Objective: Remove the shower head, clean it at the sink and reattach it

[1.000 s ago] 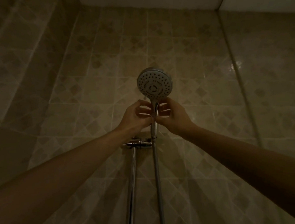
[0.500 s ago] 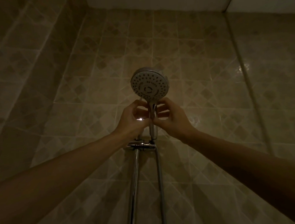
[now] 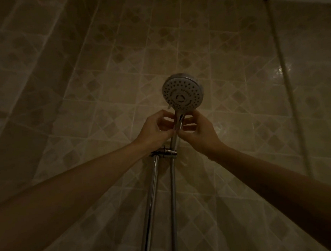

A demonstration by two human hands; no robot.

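Tiled shower wall, dim and beige, fills the view, seen from below. Two bare forearms reach up from the lower corners and meet near the middle. The left hand pinches the chrome handle of the shower head from the left, fingers curled against it. Just beneath, a bracket on a vertical chrome slide rail holds the handle's base, and the hose hangs down beside the rail. The right hand pinches the same handle from the right. Both hands sit close together, likely steadying the head upright in its bracket; whether it is going in or coming out cannot be told.
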